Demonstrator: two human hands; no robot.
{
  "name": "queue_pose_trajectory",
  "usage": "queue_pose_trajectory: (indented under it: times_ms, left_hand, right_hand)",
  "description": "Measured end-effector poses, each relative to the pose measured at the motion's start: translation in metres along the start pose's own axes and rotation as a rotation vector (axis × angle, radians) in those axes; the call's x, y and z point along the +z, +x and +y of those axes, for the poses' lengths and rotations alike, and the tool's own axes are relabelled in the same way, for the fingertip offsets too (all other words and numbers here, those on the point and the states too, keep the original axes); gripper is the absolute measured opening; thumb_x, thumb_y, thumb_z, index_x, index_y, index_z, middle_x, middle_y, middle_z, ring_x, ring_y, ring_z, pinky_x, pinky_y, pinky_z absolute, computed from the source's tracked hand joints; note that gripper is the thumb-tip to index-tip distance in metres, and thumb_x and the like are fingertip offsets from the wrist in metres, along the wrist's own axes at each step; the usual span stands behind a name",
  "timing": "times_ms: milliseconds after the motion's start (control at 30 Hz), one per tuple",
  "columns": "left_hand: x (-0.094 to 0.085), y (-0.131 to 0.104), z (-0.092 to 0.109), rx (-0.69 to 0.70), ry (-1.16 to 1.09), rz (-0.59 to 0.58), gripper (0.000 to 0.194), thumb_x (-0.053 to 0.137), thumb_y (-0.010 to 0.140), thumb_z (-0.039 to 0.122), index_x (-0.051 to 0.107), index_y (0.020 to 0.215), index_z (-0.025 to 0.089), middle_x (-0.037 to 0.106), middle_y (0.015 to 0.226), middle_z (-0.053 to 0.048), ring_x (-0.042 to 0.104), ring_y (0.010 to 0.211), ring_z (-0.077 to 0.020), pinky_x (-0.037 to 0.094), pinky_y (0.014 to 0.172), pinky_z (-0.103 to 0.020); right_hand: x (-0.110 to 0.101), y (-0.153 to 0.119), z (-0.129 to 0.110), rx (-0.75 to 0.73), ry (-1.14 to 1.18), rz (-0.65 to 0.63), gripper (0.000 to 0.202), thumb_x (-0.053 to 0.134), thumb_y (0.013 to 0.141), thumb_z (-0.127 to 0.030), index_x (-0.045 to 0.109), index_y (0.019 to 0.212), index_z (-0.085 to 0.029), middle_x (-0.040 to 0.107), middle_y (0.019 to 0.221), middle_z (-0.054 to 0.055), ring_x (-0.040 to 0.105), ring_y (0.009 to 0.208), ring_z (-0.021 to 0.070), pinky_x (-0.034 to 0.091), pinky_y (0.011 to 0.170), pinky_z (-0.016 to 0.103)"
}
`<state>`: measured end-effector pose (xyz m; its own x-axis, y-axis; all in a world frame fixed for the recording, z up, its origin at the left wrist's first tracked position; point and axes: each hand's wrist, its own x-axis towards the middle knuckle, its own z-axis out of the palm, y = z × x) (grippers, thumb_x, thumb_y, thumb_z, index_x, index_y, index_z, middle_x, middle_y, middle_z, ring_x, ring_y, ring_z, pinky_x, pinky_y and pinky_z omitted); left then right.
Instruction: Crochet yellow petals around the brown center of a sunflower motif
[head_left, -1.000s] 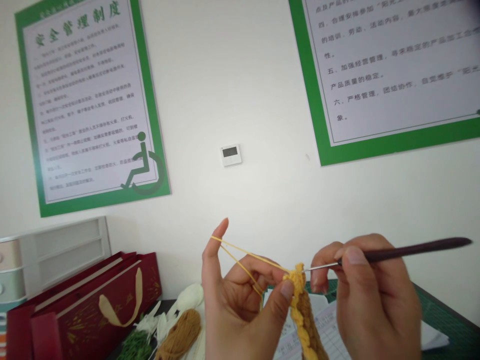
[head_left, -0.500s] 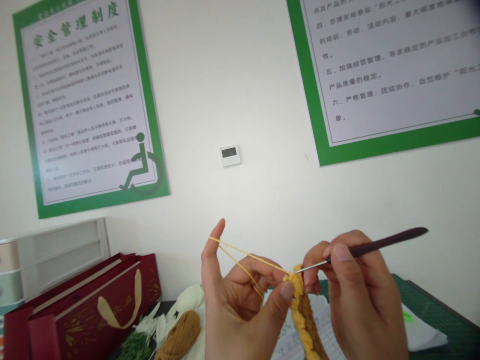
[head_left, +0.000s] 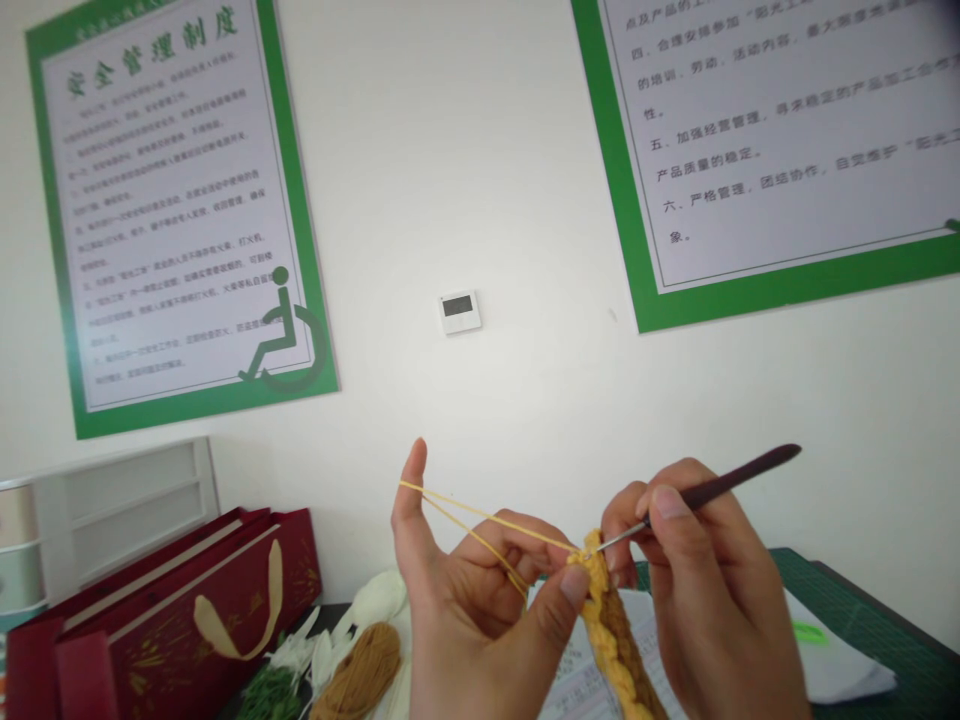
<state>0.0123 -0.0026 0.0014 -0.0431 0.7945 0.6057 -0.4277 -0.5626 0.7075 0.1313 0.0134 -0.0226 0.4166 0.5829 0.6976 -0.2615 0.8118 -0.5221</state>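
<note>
A narrow yellow and brown crocheted strip (head_left: 609, 640) hangs down from between my hands. My left hand (head_left: 487, 610) pinches its top end between thumb and fingers, and yellow yarn (head_left: 480, 510) runs in two strands from there to the raised index finger. Between the thumb and fingers of my right hand (head_left: 709, 590) is a crochet hook with a dark handle (head_left: 739, 477). The metal tip of the hook meets the top of the strip; whether it passes through a stitch is too small to tell.
Dark red gift bags (head_left: 187, 620) stand at the lower left, beside brown yarn (head_left: 360, 672), white yarn and green yarn (head_left: 270, 692). Behind my hands lie printed papers (head_left: 840, 650) and a green cutting mat (head_left: 885, 625). Posters hang on the wall.
My right hand has shifted slightly left, and the hook's handle end has moved left and up, tilting more steeply. The raised left finger has moved left, drawing the yarn with it.
</note>
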Motion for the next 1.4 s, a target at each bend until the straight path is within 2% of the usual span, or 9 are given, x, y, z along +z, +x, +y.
queue_pose_trajectory:
  times_ms: [333,600,733,833,933,1033,1167,1267,1400]
  left_hand:
    - [-0.001,0.001,-0.003,0.028,-0.029,0.022,0.134,0.091,0.069,0.007,0.003,0.160,0.051,0.079,0.069,0.004,0.074,0.067,-0.0165,0.060,0.069,-0.024]
    - [0.000,0.002,-0.001,0.059,-0.023,-0.003,0.134,0.089,0.072,0.007,0.000,0.160,0.052,0.079,0.073,0.004,0.074,0.065,-0.0161,0.061,0.071,-0.028]
    - [-0.005,0.007,0.004,0.068,-0.039,0.027,0.116,0.084,0.080,0.015,0.009,0.160,0.054,0.079,0.082,0.001,0.073,0.072,-0.0166,0.059,0.076,-0.030]
    - [-0.015,0.013,0.007,0.062,-0.161,0.152,0.084,0.076,0.088,0.018,0.036,0.156,0.046,0.076,0.087,-0.002,0.070,0.079,-0.0146,0.056,0.083,-0.027]
    - [-0.029,0.022,0.009,-0.021,-0.476,0.202,0.047,0.071,0.089,0.018,0.065,0.135,0.027,0.067,0.085,-0.004,0.066,0.080,-0.0154,0.056,0.081,-0.029]
    - [-0.043,0.032,0.008,-0.060,-0.811,0.092,0.005,0.072,0.086,0.021,0.071,0.090,0.019,0.057,0.078,-0.003,0.060,0.074,-0.0156,0.054,0.070,-0.030]
    - [-0.052,0.041,0.004,0.009,-0.954,0.003,0.034,0.065,0.092,0.021,0.056,0.059,0.019,0.042,0.067,0.002,0.051,0.067,-0.0138,0.042,0.061,-0.029]
    - [-0.055,0.043,0.000,0.157,-0.714,0.016,0.050,0.062,0.094,0.027,0.046,0.047,0.020,0.028,0.063,0.004,0.044,0.067,-0.0159,0.039,0.063,-0.031]
    - [-0.065,0.044,-0.002,0.449,0.267,0.082,0.050,0.070,0.089,0.036,0.052,0.045,0.024,0.036,0.061,-0.001,0.035,0.071,-0.0233,0.035,0.071,-0.037]
  right_hand:
    - [0.011,0.002,0.005,0.375,0.274,-0.019,0.034,0.072,0.086,-0.054,0.060,0.078,-0.023,0.064,0.090,0.003,0.056,0.071,0.0158,0.049,0.059,0.026]
    - [0.023,-0.011,-0.002,0.495,0.344,0.117,0.037,0.071,0.086,-0.060,0.056,0.083,-0.026,0.058,0.080,-0.002,0.053,0.067,0.0136,0.047,0.057,0.022]
    - [0.021,-0.008,-0.001,0.517,0.387,0.067,0.036,0.071,0.087,-0.057,0.055,0.080,-0.025,0.055,0.075,-0.003,0.047,0.061,0.0118,0.045,0.055,0.022]
    - [0.020,-0.004,0.003,0.486,0.409,0.034,0.036,0.075,0.084,-0.054,0.055,0.079,-0.024,0.055,0.077,-0.004,0.041,0.056,0.0091,0.039,0.049,0.020]
    - [0.019,0.001,0.006,0.493,0.431,0.028,0.043,0.085,0.073,-0.053,0.055,0.075,-0.023,0.053,0.072,-0.005,0.039,0.052,0.0075,0.036,0.045,0.019]
    - [0.015,0.004,0.010,0.528,0.420,0.000,0.044,0.087,0.070,-0.053,0.056,0.075,-0.022,0.052,0.069,-0.005,0.040,0.051,0.0074,0.037,0.045,0.018]
    - [0.010,0.006,0.015,0.522,0.418,-0.029,0.040,0.083,0.077,-0.053,0.057,0.079,-0.023,0.052,0.070,-0.004,0.043,0.055,0.0086,0.041,0.049,0.019]
    - [0.007,0.006,0.017,0.511,0.383,-0.038,0.040,0.080,0.079,-0.055,0.057,0.078,-0.023,0.052,0.069,-0.004,0.045,0.056,0.0099,0.042,0.050,0.019]
    - [0.004,0.007,0.016,0.489,0.351,-0.027,0.039,0.078,0.081,-0.055,0.056,0.077,-0.023,0.053,0.069,-0.004,0.046,0.058,0.0109,0.043,0.050,0.019]
